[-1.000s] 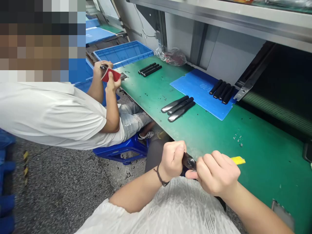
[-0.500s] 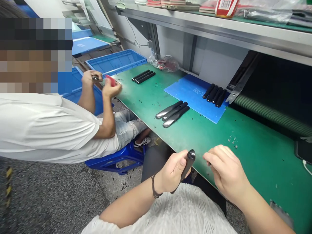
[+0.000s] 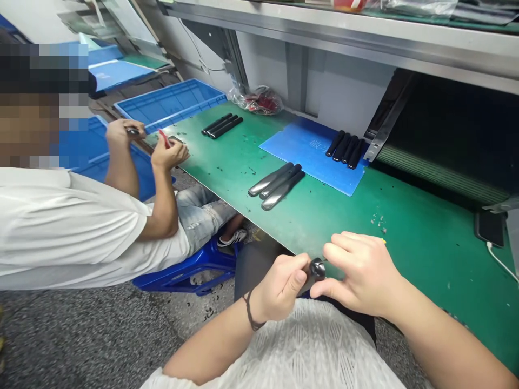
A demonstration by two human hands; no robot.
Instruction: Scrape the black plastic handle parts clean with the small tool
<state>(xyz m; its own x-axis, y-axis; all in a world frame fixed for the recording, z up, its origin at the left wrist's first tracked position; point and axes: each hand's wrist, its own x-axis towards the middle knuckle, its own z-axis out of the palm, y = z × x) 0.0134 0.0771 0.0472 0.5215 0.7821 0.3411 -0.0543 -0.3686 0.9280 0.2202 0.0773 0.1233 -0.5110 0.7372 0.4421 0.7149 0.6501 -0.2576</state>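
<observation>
My left hand [image 3: 284, 286] is wrapped round a glossy black handle-like piece [image 3: 317, 268], its rounded end pointing up towards me. Close against that end is my right hand [image 3: 359, 275], fingers curled over a thin tool [image 3: 323, 261] mostly hidden by them; its narrow tip meets the rim of the piece. A bit of yellow [image 3: 383, 241] pokes out behind the right knuckles, perhaps the tool's other end. The right thumb reaches below the black piece. Ahead on the green table [image 3: 227, 167] lie three similar black pieces [image 3: 279, 185] with shiny broad ends.
On a blue sheet [image 3: 300, 156] rest several black pieces [image 3: 344, 149]; three more [image 3: 221, 126] lie farther left. A co-worker [image 3: 162, 156] sits at left, holding a red item and a dark one. A metal shelf [image 3: 344, 38] overhangs the table. A phone [image 3: 490, 227] lies at right.
My right hand has moved left to the black piece, and its thumb has opened out beneath it. The piece has tipped so its end faces me more. The view has shifted slightly.
</observation>
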